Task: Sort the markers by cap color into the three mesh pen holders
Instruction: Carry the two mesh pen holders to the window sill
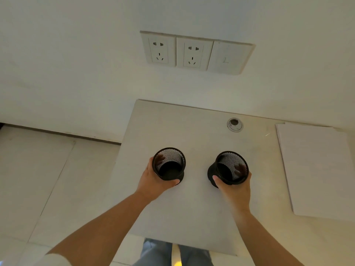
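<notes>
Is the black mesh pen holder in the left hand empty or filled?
Empty. The black mesh pen holder in the left hand shows only its dark bottom; no markers inside.

Two black mesh pen holders: one (169, 163), other (231, 167). Two hands: left (153, 181), right (235, 190). One table (192, 208). One paper stack (317, 169). Two wall sockets: one (159, 49), other (193, 53).

Head view looks steeply down over the desk (192, 208).

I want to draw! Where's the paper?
In the head view, the paper lies on the desk's right side, right of the holder in the right hand.
</notes>
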The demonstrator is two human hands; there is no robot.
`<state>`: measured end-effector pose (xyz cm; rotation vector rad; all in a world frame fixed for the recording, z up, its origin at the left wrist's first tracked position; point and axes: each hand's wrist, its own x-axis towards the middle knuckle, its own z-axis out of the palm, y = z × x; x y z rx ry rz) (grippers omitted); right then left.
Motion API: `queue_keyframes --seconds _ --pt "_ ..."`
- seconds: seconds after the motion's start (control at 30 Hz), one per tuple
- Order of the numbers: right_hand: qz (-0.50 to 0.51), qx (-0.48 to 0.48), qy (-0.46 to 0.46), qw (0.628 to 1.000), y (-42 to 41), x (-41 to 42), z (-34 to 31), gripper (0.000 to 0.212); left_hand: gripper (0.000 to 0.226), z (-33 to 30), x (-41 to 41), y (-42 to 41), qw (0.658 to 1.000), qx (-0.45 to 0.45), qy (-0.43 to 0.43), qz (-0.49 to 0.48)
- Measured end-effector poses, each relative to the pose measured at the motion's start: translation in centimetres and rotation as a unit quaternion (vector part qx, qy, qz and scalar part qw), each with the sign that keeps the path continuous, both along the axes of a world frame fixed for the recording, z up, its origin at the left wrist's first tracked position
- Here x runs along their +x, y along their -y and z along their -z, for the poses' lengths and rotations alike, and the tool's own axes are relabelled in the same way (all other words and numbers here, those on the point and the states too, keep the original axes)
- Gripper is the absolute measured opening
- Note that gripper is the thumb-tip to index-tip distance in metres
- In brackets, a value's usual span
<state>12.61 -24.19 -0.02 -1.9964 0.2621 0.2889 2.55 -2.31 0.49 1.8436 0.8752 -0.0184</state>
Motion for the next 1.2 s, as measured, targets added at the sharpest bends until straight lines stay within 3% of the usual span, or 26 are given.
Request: queue_keyframes --seconds 0.17,0.4,0.67,0.93,1.07,1.2 --pt "-0.064 0.015 0.006 0.998 -0.1 0.2 -1.2 0.076 0.082 -1.7 -1.5 0.0 0.996 -0.014 0.006 -0.09" --pt "-0.278 0.054 -0.024 0.959 -3.3 -2.6 -2.6 0.07 0.086 -4.2 -10.7 0.8 0.971 0.017 -0.011 -0.238" --pt "-0.496 0.061 -0.082 0.862 -8.8 -11.8 -3.7 0.054 0.078 -3.2 -27.4 6.3 0.877 -0.011 -0.034 -0.479" --pt "-0.643 0.009 -0.128 0.755 -14.4 -22.8 -2.6 0.052 0.066 -1.6 -42.4 11.2 0.761 -0.075 -0.057 -0.642" --pt "-0.661 -0.044 -0.133 0.737 -17.5 -28.3 -1.1 0.05 0.068 -1.0 -49.0 11.5 0.739 -0.097 -0.07 -0.663" --pt "-0.657 -0.078 -0.122 0.74 -20.9 -34.3 -0.3 0.055 0.08 -0.4 -55.9 9.6 0.74 -0.11 -0.073 -0.659"
